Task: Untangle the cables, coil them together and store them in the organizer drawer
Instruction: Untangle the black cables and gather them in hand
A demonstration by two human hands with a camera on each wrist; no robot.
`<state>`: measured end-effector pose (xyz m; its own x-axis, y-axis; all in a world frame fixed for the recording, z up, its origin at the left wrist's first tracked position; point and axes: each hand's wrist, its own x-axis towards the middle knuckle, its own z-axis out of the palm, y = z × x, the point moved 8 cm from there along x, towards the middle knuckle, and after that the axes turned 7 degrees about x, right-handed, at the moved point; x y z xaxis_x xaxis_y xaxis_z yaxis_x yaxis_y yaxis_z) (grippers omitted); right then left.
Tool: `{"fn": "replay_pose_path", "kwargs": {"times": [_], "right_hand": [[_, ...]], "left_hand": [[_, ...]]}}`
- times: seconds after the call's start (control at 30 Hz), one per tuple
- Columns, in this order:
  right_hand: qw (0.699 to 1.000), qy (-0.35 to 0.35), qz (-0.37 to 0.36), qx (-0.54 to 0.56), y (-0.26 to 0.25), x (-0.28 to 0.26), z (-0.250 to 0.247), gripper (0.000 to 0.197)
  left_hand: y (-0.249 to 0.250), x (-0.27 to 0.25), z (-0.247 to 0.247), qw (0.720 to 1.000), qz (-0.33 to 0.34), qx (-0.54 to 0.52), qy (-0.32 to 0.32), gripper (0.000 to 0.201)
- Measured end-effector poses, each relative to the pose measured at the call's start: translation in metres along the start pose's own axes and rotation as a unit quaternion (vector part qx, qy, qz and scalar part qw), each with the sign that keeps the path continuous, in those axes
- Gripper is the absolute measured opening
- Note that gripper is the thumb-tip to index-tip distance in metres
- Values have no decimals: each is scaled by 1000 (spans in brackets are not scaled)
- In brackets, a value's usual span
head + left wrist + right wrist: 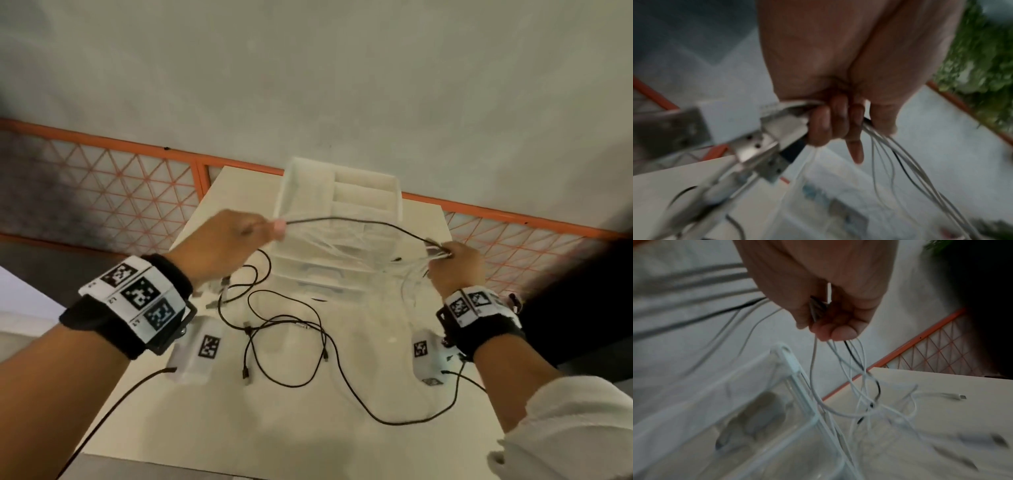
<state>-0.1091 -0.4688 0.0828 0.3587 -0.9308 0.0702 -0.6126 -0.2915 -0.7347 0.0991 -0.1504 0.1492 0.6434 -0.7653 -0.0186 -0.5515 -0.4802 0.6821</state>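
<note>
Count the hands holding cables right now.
2. The left hand pinches one end of the stretched cables above the table; the right hand grips the other end, beside the organizer. Neither is hidden.

Head camera looks forward and down over white table (342,435), organizer (363,197) at table's far edge. Left wrist camera looks close along left hand (838,104), organizer blurred below it. Right wrist camera looks close along right hand (830,308), organizer corner (789,360) just beneath. All three views share organizer and held cables (352,222).
</note>
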Motion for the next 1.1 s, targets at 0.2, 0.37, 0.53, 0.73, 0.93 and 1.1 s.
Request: {"fn": "replay_pose_path", "kwargs": {"times": [0.2, 0.37, 0.53, 0.73, 0.93, 1.1], "right_hand": [[987, -161, -15, 2, 21, -29, 33, 61], [962, -268, -20, -41, 42, -86, 96, 25], [914, -354, -53, -194, 49, -139, 163, 37], [908, -365, 22, -205, 67, -150, 178, 33], [969, -226, -102, -16, -44, -103, 94, 16], [965, -149, -170, 132, -100, -95, 32, 15]], "left_hand": [[-52, -2, 40, 991, -66, 94, -62, 42], [-70, -2, 59, 985, -149, -73, -38, 37], [-74, -3, 66, 977, -171, -120, -44, 34], [-92, -10, 66, 961, -200, -179, -62, 28], [-91, -7, 63, 928, -217, -300, -23, 25], [-75, 4, 62, 906, -230, -355, -14, 24]]}}
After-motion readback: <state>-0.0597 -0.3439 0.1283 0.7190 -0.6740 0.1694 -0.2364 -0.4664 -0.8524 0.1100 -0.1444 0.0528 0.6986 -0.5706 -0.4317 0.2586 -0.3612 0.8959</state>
